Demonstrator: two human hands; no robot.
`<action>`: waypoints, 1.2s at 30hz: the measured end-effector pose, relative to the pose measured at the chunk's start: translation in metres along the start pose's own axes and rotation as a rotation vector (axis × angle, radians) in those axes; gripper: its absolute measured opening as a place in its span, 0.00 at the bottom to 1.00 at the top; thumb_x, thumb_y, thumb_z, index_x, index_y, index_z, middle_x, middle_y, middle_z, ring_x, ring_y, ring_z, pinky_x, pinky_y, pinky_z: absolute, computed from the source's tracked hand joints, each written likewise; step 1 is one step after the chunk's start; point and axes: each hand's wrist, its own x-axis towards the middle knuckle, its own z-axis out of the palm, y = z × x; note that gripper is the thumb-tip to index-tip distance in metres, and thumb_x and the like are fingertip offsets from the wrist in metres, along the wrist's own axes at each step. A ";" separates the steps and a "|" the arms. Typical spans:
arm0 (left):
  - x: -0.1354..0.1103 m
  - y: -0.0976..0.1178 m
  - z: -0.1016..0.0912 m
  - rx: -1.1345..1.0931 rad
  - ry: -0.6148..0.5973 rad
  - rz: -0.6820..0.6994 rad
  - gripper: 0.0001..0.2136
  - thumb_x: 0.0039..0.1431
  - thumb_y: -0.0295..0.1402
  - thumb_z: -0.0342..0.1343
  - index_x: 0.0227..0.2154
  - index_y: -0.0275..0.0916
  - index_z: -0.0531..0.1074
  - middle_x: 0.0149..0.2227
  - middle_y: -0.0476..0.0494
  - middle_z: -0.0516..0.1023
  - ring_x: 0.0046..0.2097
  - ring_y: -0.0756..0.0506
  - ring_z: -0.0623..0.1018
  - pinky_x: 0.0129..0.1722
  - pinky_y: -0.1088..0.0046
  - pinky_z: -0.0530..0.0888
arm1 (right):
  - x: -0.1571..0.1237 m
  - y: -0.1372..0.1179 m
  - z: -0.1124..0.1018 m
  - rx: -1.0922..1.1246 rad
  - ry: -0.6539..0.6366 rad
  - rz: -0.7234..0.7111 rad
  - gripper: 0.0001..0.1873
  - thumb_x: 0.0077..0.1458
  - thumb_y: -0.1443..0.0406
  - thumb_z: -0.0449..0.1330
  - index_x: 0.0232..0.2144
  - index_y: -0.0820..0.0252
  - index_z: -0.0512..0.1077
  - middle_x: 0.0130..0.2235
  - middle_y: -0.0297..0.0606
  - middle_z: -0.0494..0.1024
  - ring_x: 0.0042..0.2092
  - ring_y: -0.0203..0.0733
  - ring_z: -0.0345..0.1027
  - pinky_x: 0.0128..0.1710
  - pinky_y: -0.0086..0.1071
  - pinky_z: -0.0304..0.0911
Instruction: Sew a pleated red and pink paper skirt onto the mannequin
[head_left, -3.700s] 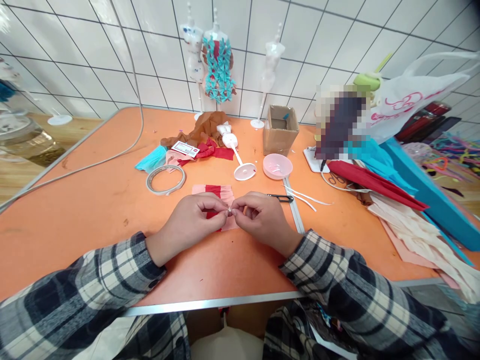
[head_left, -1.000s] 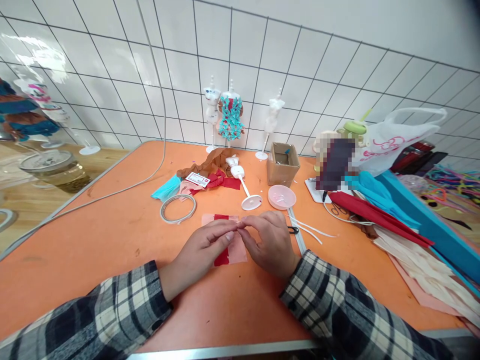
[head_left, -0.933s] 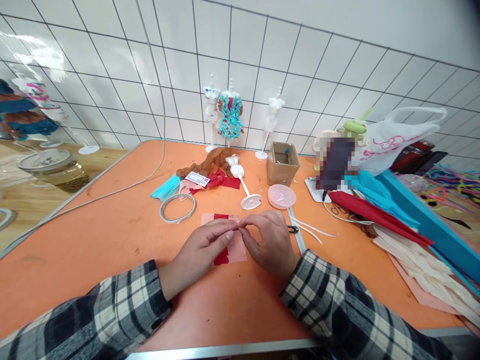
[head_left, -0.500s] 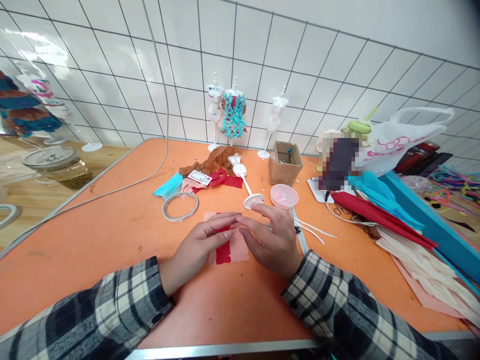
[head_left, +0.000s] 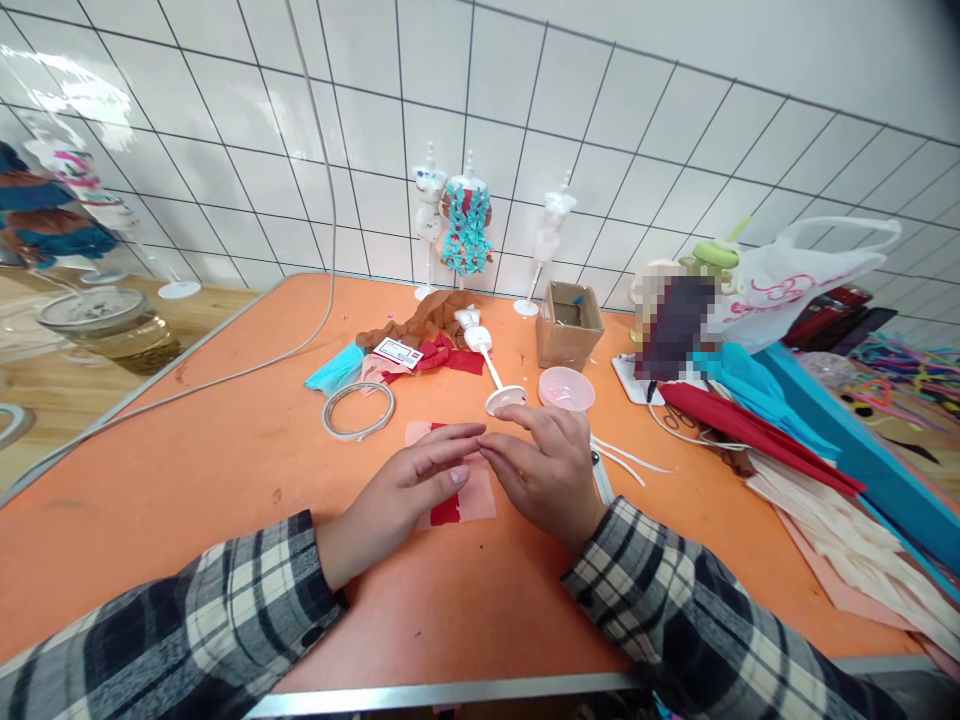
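Observation:
My left hand [head_left: 401,495] hovers over a pink sheet [head_left: 480,497] of thin crepe-like material, its fingers stretched out and the palm turned down. A red strip [head_left: 445,513] lies across that sheet, partly hidden by the left fingers. Close by on the right, my right hand [head_left: 551,475] has thumb and forefinger pinched together at the left fingertips. Whatever is in the pinch, if anything, is too small to make out. Just beyond the right hand, a small white dress form [head_left: 480,343] lies on its side with its round base toward me.
A tape roll [head_left: 358,411] lies left, a pink bowl [head_left: 566,388] and cardboard box [head_left: 570,325] beyond my right hand. Brown fabric [head_left: 420,322] is heaped at the back. Small dress forms, one turquoise-covered [head_left: 466,228], stand by the tiled wall. Red cloth [head_left: 757,440] lies right.
My right thumb and forefinger have closed together and moved slightly toward the left fingertips. The left hand has barely moved. The sheet with its red strip stays in place.

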 end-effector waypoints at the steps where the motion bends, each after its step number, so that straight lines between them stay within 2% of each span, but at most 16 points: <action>1: 0.000 -0.001 0.000 0.104 0.004 0.027 0.16 0.63 0.38 0.55 0.52 0.46 0.77 0.62 0.42 0.72 0.64 0.37 0.68 0.65 0.52 0.64 | 0.000 0.001 0.001 0.070 -0.040 0.039 0.03 0.59 0.64 0.63 0.37 0.49 0.77 0.48 0.35 0.79 0.44 0.44 0.69 0.45 0.43 0.59; 3: 0.001 -0.004 0.000 0.283 0.001 0.081 0.17 0.63 0.38 0.56 0.53 0.45 0.76 0.62 0.39 0.71 0.63 0.37 0.69 0.64 0.51 0.65 | 0.000 0.004 0.004 0.197 -0.111 0.107 0.03 0.59 0.64 0.63 0.34 0.52 0.78 0.47 0.37 0.79 0.44 0.44 0.69 0.44 0.41 0.61; 6: 0.001 -0.007 0.000 0.406 -0.025 0.132 0.18 0.63 0.38 0.56 0.55 0.43 0.74 0.62 0.37 0.71 0.62 0.37 0.70 0.62 0.52 0.67 | 0.000 0.006 0.007 0.287 -0.158 0.159 0.04 0.59 0.66 0.61 0.33 0.54 0.77 0.45 0.38 0.78 0.45 0.44 0.69 0.45 0.41 0.64; 10: 0.001 -0.010 0.001 0.416 -0.038 0.148 0.19 0.62 0.38 0.56 0.56 0.42 0.73 0.61 0.37 0.71 0.62 0.38 0.70 0.62 0.53 0.68 | 0.002 0.005 0.007 0.342 -0.178 0.199 0.04 0.59 0.67 0.60 0.33 0.55 0.75 0.40 0.38 0.78 0.44 0.44 0.70 0.45 0.41 0.65; 14: 0.002 -0.011 0.001 0.402 -0.026 0.140 0.19 0.62 0.37 0.56 0.55 0.41 0.74 0.59 0.37 0.75 0.61 0.39 0.72 0.61 0.56 0.69 | 0.004 0.003 0.007 0.467 -0.169 0.240 0.03 0.58 0.69 0.59 0.33 0.57 0.71 0.40 0.39 0.76 0.46 0.43 0.69 0.48 0.40 0.65; 20: 0.008 -0.007 -0.003 0.501 0.088 0.177 0.13 0.63 0.35 0.54 0.45 0.43 0.81 0.43 0.41 0.83 0.46 0.42 0.79 0.50 0.63 0.76 | 0.002 0.007 0.012 0.728 -0.230 0.488 0.05 0.60 0.63 0.60 0.33 0.58 0.74 0.37 0.38 0.77 0.39 0.39 0.71 0.38 0.34 0.68; 24: 0.013 -0.009 -0.012 0.608 0.103 0.182 0.12 0.64 0.37 0.53 0.43 0.44 0.81 0.42 0.42 0.83 0.43 0.43 0.80 0.46 0.65 0.76 | -0.001 0.015 0.012 0.762 -0.211 0.559 0.07 0.60 0.62 0.60 0.33 0.58 0.75 0.37 0.38 0.77 0.38 0.39 0.71 0.36 0.33 0.68; 27: 0.015 -0.012 -0.014 0.749 0.017 0.253 0.14 0.66 0.37 0.51 0.45 0.43 0.81 0.46 0.40 0.82 0.48 0.41 0.78 0.50 0.61 0.74 | -0.004 0.022 0.011 0.652 -0.212 0.512 0.05 0.58 0.64 0.62 0.32 0.58 0.77 0.35 0.37 0.77 0.37 0.39 0.71 0.36 0.33 0.68; 31: 0.013 -0.015 -0.008 0.913 -0.144 0.262 0.15 0.67 0.35 0.50 0.52 0.42 0.76 0.51 0.38 0.79 0.53 0.38 0.75 0.54 0.57 0.69 | -0.008 0.027 0.015 0.457 -0.252 0.321 0.05 0.58 0.68 0.63 0.32 0.56 0.80 0.36 0.36 0.78 0.39 0.40 0.71 0.40 0.35 0.66; 34: 0.010 -0.017 -0.002 0.961 -0.169 0.211 0.16 0.65 0.34 0.52 0.54 0.43 0.74 0.52 0.39 0.78 0.55 0.37 0.74 0.57 0.52 0.64 | -0.009 0.029 0.021 0.395 -0.344 0.222 0.06 0.60 0.68 0.62 0.35 0.55 0.80 0.35 0.36 0.78 0.39 0.40 0.70 0.40 0.35 0.64; 36: 0.009 -0.017 -0.001 0.977 -0.166 0.199 0.15 0.65 0.34 0.53 0.53 0.46 0.74 0.52 0.41 0.78 0.56 0.36 0.73 0.61 0.46 0.57 | -0.009 0.031 0.024 0.382 -0.416 0.206 0.06 0.61 0.67 0.62 0.36 0.55 0.80 0.35 0.36 0.79 0.39 0.41 0.70 0.41 0.35 0.63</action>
